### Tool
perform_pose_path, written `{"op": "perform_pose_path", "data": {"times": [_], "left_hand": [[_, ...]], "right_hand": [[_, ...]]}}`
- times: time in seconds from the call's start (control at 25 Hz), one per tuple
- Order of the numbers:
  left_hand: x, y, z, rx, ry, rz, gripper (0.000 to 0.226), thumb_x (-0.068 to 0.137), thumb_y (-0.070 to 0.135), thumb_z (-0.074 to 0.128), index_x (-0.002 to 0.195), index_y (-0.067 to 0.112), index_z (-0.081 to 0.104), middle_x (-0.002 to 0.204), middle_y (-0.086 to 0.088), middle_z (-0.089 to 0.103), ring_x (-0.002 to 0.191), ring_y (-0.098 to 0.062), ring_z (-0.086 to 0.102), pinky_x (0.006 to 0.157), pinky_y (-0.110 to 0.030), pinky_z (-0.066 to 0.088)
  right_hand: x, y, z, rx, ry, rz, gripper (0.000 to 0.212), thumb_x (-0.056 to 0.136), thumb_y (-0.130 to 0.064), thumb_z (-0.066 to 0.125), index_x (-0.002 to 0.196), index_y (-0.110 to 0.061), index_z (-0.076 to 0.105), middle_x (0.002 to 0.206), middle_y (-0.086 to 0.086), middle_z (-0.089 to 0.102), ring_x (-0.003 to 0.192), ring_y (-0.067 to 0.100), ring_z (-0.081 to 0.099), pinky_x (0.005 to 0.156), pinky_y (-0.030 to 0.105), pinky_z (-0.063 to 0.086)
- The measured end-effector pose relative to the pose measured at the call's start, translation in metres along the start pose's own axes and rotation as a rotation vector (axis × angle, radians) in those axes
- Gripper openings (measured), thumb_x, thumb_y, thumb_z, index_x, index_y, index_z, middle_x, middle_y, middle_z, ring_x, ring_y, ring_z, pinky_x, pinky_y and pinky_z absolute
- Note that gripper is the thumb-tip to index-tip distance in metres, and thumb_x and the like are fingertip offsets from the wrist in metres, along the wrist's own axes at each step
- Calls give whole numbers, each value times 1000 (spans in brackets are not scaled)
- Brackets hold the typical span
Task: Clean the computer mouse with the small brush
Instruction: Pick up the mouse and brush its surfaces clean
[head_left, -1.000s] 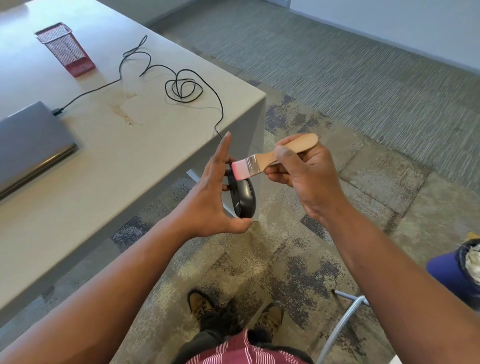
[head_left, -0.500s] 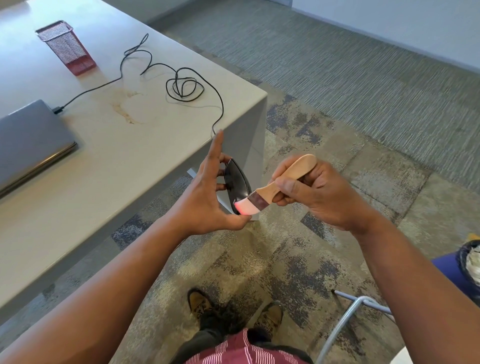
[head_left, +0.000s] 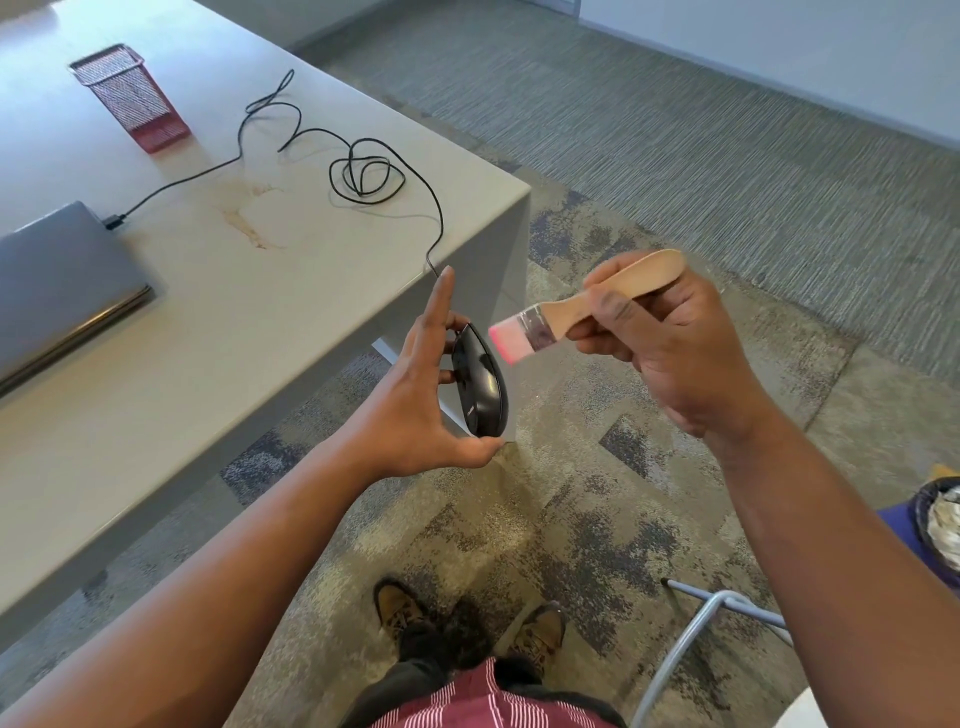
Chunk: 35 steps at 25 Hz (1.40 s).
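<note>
My left hand holds a black wired computer mouse upright in the air beside the table corner, thumb under its lower end and fingers behind it, index finger pointing up. The mouse's black cable runs up over the table edge in loops to the laptop. My right hand grips a small brush by its wooden handle. The pink bristles point left and sit just right of the mouse's upper end, close to it; contact is unclear.
A grey table fills the left, with a closed grey laptop and a red mesh pen holder. Below are my shoes on patterned carpet. A metal chair frame and a lined bin stand at the right.
My right hand has lifted the brush from the mouse's lower end back up to its upper end. My left hand has kept the mouse nearly still.
</note>
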<state>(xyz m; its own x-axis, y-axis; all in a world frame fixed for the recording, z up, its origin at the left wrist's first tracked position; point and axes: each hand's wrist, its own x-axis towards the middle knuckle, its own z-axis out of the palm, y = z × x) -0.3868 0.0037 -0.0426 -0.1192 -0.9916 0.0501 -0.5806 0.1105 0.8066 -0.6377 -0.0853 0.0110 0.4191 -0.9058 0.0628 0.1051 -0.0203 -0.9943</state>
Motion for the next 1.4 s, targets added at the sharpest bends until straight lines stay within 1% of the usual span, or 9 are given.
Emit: {"op": "perform_pose_path", "data": {"times": [0.16, 0.28, 0.4, 0.72, 0.8, 0.92, 1.04, 1.28, 1.4], "left_hand": [[-1, 2, 3, 27, -12, 35, 154, 64, 33, 97, 163, 53, -20, 150, 12, 36, 145, -18, 47, 118, -45, 51], [-2, 1, 2, 36, -9, 37, 156, 65, 30, 98, 163, 53, -21, 149, 13, 35, 144, -18, 47, 117, -40, 51], [-3, 1, 1, 39, -1, 29, 155, 64, 34, 97, 163, 53, -21, 146, 8, 37, 138, -15, 51, 114, -31, 51], [-3, 0, -2, 26, 43, 16, 153, 62, 41, 94, 167, 46, -17, 151, 2, 37, 138, -21, 53, 112, -39, 54], [-3, 2, -4, 24, 41, 13, 151, 62, 44, 93, 167, 46, -17, 150, 4, 36, 138, -19, 53, 113, -37, 54], [-3, 3, -3, 32, 26, 13, 151, 62, 42, 93, 164, 52, -18, 149, 6, 36, 138, -20, 53, 115, -43, 53], [-2, 3, -1, 45, 16, 8, 152, 62, 42, 94, 164, 55, -18, 147, 6, 39, 139, -24, 53, 115, -51, 52], [-1, 4, -2, 17, 39, 2, 150, 59, 47, 94, 165, 53, -12, 149, 5, 38, 138, -18, 53, 112, -38, 54], [-2, 4, -1, 22, 15, -16, 148, 59, 53, 92, 163, 56, -13, 146, 11, 36, 138, -12, 50, 115, -32, 50]], "right_hand": [[5, 9, 29, -83, 111, -97, 5, 100, -9, 64, 105, -6, 66, 87, 14, 75, 78, 23, 75, 71, 35, 64], [5, 11, 33, -291, 78, -184, 10, 98, -22, 65, 100, -13, 67, 85, 19, 73, 76, 39, 73, 65, 59, 60], [1, 8, 30, -356, -16, -159, 12, 94, -28, 64, 95, -16, 68, 83, 17, 74, 72, 45, 69, 60, 63, 55], [-10, 3, 13, -491, -244, 19, 5, 85, -19, 63, 86, -16, 67, 72, 14, 71, 70, 40, 68, 65, 58, 60], [-10, 3, 10, -498, -147, -5, 6, 83, -21, 63, 85, -17, 68, 72, 15, 71, 67, 39, 69, 61, 57, 59], [-7, 2, 17, -193, 14, -90, 4, 95, -11, 65, 94, -8, 67, 85, 22, 74, 70, 25, 73, 64, 38, 63], [-6, 8, 26, -55, -13, -71, 6, 100, -4, 62, 99, -7, 67, 92, 20, 75, 77, 22, 73, 71, 33, 63], [-15, 8, 17, -334, -356, -25, 7, 97, -13, 62, 99, -8, 67, 88, 19, 70, 78, 40, 66, 68, 49, 57], [-13, -3, 5, -583, -438, -22, 6, 95, -21, 62, 92, -19, 68, 76, 10, 63, 64, 24, 56, 62, 46, 47]]}}
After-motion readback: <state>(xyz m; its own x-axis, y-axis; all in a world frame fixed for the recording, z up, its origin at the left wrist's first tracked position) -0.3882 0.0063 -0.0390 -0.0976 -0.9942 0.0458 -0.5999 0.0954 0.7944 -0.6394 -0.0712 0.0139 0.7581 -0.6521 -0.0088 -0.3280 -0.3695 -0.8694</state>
